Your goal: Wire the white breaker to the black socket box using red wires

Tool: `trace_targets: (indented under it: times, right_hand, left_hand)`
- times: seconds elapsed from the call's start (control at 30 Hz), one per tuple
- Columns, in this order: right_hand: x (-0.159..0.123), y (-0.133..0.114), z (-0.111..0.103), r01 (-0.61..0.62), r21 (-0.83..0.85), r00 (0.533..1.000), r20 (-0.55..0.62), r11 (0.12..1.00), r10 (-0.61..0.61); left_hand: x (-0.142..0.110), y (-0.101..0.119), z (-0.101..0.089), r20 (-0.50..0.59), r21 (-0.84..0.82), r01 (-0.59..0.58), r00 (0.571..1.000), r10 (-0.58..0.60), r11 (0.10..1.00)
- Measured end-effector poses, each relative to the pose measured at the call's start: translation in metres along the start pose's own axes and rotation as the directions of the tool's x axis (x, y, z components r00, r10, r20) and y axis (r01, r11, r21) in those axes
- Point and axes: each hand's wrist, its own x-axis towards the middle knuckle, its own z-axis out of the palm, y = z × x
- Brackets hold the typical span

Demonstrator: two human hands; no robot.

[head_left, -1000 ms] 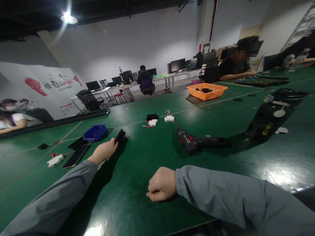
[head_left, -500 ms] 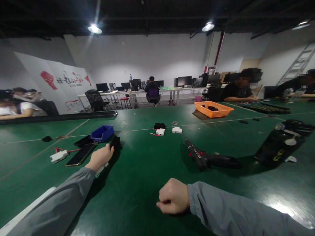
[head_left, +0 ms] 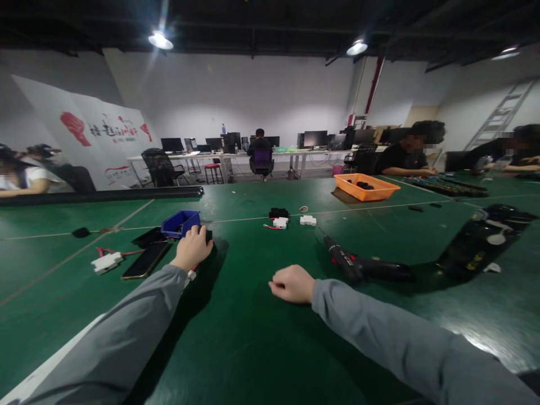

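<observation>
My left hand [head_left: 193, 248] is wrapped over a small black block [head_left: 209, 235] just right of the blue bin [head_left: 180, 223]. Most of that block is hidden by the fingers. Under the wrist, a white piece with a red wire [head_left: 191, 275] shows in part. My right hand [head_left: 292, 284] is closed low over the table's middle; whatever its fingers hold, if anything, is hidden. To its right lies a black electric screwdriver [head_left: 351, 261], its bit pointing up and left. Beyond the hands sit a white connector with red leads [head_left: 280, 223], a white block [head_left: 307, 220] and a black piece [head_left: 278, 213].
A phone [head_left: 146, 260] and a white module [head_left: 107, 262] lie at left. An orange tray [head_left: 366, 191] with black parts stands far right, and a large black bottle [head_left: 478, 247] lies tilted at right. Co-workers sit around the green table [head_left: 244, 337].
My left hand has moved right and slightly up, with the black block, closer to the blue bin. My right hand has moved forward, away from me, and remains closed.
</observation>
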Motion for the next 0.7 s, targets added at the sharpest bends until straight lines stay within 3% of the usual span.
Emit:
trace_targets:
  times: [0.17, 0.3, 0.47, 0.7]
  right_hand:
    - [0.072, 0.041, 0.028, -0.171, -0.072, 0.984, -0.066, 0.983, 0.167]
    - [0.11, 0.082, 0.04, -0.39, -0.043, 0.909, -0.176, 0.92, 0.377]
    - [0.12, 0.122, 0.051, -0.511, 0.037, 0.832, -0.228, 0.859, 0.505]
    - [0.114, 0.128, 0.07, -0.486, 0.091, 0.845, -0.203, 0.869, 0.494]
  left_hand:
    - [-0.005, 0.001, 0.019, -0.108, -0.018, -0.066, 0.992, 0.064, 0.998]
    - [-0.009, -0.002, 0.025, -0.126, -0.027, -0.057, 0.991, 0.053, 0.998]
    - [-0.012, 0.004, 0.024, -0.103, -0.042, -0.022, 0.995, 0.018, 0.999]
    - [-0.013, 0.007, 0.019, -0.077, -0.019, -0.024, 0.997, 0.023, 1.0]
